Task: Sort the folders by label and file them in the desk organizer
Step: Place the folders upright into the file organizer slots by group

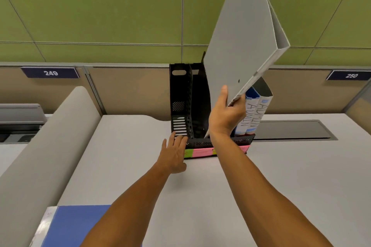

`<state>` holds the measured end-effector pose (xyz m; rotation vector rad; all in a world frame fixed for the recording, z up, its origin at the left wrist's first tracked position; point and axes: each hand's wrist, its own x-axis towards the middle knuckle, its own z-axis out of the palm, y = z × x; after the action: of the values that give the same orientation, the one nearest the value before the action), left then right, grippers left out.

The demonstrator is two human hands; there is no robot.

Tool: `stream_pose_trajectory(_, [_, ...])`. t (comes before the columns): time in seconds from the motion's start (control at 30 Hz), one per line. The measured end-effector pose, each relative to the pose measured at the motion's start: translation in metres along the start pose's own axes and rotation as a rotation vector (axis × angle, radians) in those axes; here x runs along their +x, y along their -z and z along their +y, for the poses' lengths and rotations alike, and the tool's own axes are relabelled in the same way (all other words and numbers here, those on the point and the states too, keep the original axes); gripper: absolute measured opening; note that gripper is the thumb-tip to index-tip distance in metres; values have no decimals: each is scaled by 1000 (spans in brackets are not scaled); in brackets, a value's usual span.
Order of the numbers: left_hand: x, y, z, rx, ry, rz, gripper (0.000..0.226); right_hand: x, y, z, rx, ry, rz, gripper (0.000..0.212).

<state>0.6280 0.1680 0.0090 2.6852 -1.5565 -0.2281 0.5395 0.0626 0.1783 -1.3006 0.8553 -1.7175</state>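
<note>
A black desk organizer [180, 94] stands at the back of the grey desk, with pink and green sticky labels [200, 152] along its front base. Two folders marked ADMIN [259, 114] stand in its right compartment. My right hand [224, 114] grips the lower corner of a large grey folder [241, 34], which is tilted up above the organizer's middle and right slots. My left hand [175, 152] rests with straight fingers against the organizer's front left corner. A blue folder [78, 224] lies flat at the desk's near left edge.
A grey curved divider panel [40, 156] runs along the left side. A dark cable hatch [291, 129] sits in the desk to the right of the organizer. Behind are green wall panels and seat plates reading 249 [51, 73] and 250 [351, 75].
</note>
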Motion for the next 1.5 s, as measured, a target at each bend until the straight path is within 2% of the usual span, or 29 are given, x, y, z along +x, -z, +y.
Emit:
stream_pose_trajectory(0.17, [2, 2, 1, -2, 3, -9, 101, 8, -2, 2, -17, 9, -11, 30])
stream_pose_trajectory(0.3, [3, 1, 0, 13, 9, -13, 101, -4, -8, 16, -37, -32, -116, 27])
stream_pose_trajectory(0.37, [2, 0, -1, 7, 10, -12, 101, -7, -14, 25, -29, -68, -171, 33])
stream_pose_trajectory(0.43, [1, 1, -1, 1, 8, -11, 101, -8, -20, 34, -29, -140, -254, 40])
stream_pose_trajectory(0.53, [1, 3, 0, -5, 8, -22, 100, -6, -29, 44, -68, -329, -467, 58])
stream_pose_trajectory(0.6, [1, 4, -1, -9, 9, -32, 101, -2, -30, 46, -73, -391, -531, 62])
stream_pose_trajectory(0.8, [2, -2, -1, -20, 6, -24, 102, 29, -31, 27, -180, -113, -506, 48])
stream_pose_trajectory(0.93, [4, 0, 0, -16, 14, -29, 102, 38, -33, 26, -117, -61, -484, 52])
stream_pose_trajectory(1.03, [3, 2, 1, -10, 15, -35, 102, 25, -26, 40, -109, -124, -515, 57])
stream_pose_trajectory(1.2, [-1, 9, 2, -9, 21, -68, 101, -4, -8, 63, -259, -367, -669, 73])
stream_pose_trajectory(1.27, [-2, 10, 3, -11, 25, -73, 101, -6, -10, 51, -193, -300, -642, 73])
stream_pose_trajectory(1.33, [-2, 9, 3, -18, 26, -75, 100, 4, -18, 31, -139, -135, -575, 73])
stream_pose_trajectory(1.43, [0, 8, 5, -32, 28, -75, 99, 35, -29, 3, -293, 148, -530, 60])
stream_pose_trajectory(1.5, [1, 8, 6, -28, 29, -71, 100, 49, -30, -3, -451, 284, -597, 42])
